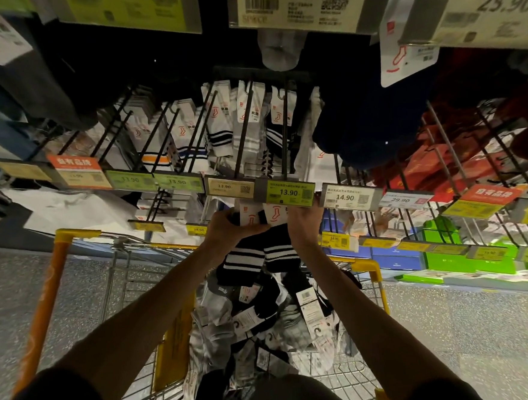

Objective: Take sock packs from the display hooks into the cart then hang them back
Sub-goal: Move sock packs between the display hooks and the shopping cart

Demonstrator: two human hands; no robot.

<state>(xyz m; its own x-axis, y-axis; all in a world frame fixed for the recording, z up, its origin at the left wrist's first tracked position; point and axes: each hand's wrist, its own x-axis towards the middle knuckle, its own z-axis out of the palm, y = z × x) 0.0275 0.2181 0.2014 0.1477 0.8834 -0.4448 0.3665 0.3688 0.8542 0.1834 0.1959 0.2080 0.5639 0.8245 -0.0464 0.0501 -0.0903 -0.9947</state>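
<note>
Both my hands are raised just under the front end of a display hook point(284, 129) that carries a green 13.90 price tag point(289, 193). My left hand point(227, 225) and my right hand point(305, 225) together hold black sock packs with white stripes point(262, 256) by their white header cards. The socks dangle over the cart point(375, 273). Several more sock packs point(265, 321), black, white and grey, lie piled in the cart's basket. White striped sock packs point(220, 128) hang further back on the neighbouring hooks.
Rows of black wire hooks with price tags stick out toward me at hand height. Larger price signs point(292, 4) hang overhead. Red packs point(435, 169) hang to the right, green and blue boxes point(448, 258) sit on lower shelves. The cart's orange handle bar point(45, 308) stands left, on speckled floor.
</note>
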